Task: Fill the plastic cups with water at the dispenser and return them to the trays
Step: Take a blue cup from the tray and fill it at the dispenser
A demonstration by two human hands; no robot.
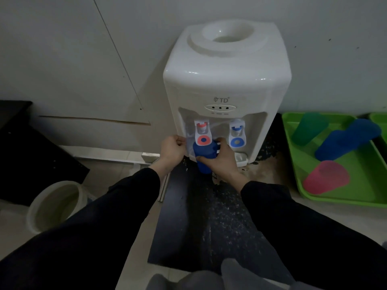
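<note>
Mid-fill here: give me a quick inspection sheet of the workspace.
Surface: dark speckled mat in front of the dispenser.
Job's things: held blue cup under red tap; green cup, spare blue cups, pink cup in green tray.
Clutter: white bucket, lower left.
Grips: left hand grips dispenser's left edge; right hand holds that cup.
Cables: nothing seen.
Surroundings: white wall; second tray's edge far right.

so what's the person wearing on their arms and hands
The left sleeve and right sleeve are long, plain black, reaching the wrists. The left hand and right hand are bare: no gloves, watch or rings show.
</note>
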